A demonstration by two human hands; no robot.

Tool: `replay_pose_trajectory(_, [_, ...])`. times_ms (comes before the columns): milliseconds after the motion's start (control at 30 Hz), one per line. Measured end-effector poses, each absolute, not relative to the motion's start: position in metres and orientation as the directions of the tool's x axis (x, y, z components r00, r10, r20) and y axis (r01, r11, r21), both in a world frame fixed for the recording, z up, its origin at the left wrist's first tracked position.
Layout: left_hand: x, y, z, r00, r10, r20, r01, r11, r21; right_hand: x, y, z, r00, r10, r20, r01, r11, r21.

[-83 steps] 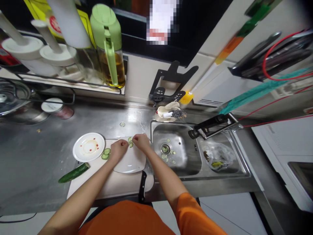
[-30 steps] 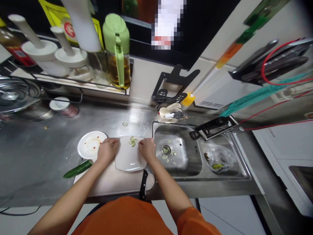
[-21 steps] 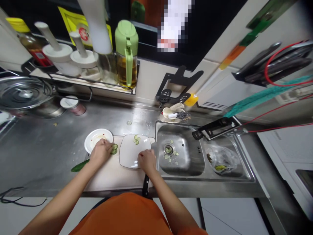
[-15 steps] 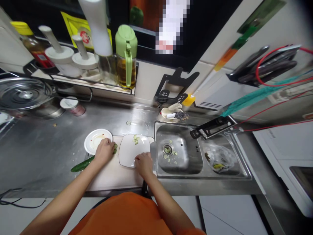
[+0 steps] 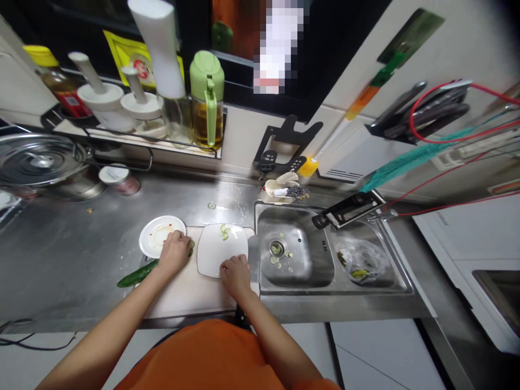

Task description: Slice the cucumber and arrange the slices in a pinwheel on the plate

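Observation:
My left hand (image 5: 175, 252) rests at the left of the cutting board (image 5: 179, 298), its fingers curled against a few cucumber slices (image 5: 191, 247). Beneath that wrist lies a cucumber (image 5: 138, 274), partly covered. My right hand (image 5: 236, 275) is bent over the lower right part of a white square plate (image 5: 211, 254); its fingertips are closed, and whatever they may hold is hidden. Near the plate's top, thin cucumber slices (image 5: 225, 232) form a curved pattern. Right of the plate lies a knife (image 5: 253, 252), its dark handle reaching over the counter's front edge.
A round white plate (image 5: 148, 238) with reddish bits stands left of the board. The sink (image 5: 303, 271) on the right has loose slices around its drain. A clear plastic bag (image 5: 371, 260) lies in the smaller basin. Bottles and jars line the rack (image 5: 162, 142) behind.
My right hand has shifted slightly left over the plate, its fingers a little farther in. My left hand stays by the cucumber slices. The camera view has moved slightly.

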State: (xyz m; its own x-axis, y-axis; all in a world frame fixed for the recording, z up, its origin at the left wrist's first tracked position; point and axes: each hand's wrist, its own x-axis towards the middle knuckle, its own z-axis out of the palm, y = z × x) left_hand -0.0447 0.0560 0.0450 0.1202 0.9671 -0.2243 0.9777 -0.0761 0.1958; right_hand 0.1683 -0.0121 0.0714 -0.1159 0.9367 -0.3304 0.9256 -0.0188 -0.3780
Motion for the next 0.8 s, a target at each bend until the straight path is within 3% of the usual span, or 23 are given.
replay_pose_trajectory(233, [-0.044,0.054,0.041,0.101,0.969,-0.225,0.983,-0.062,0.173,0.165,-0.012,0.071,-0.142,0.937,-0.32,0.923,0.009,-0.384])
replay_pose_trajectory(433, [-0.047,0.055,0.038,0.106,0.983,-0.15,0.969,-0.068,0.238,0.165,-0.012,0.069,-0.157,0.938,-0.311,0.92,0.024,-0.392])
replay_pose_trajectory(600, [-0.053,0.052,0.046,0.187,0.972,-0.143,0.92,-0.122,0.373,0.163,-0.01,0.068,-0.164,0.942,-0.293,0.914,0.033,-0.405])
replay_pose_trajectory(800, [-0.057,0.044,0.059,0.074,0.962,-0.262,0.769,0.112,0.629,0.15,0.005,0.068,-0.167,0.954,-0.251,0.84,0.004,-0.543])
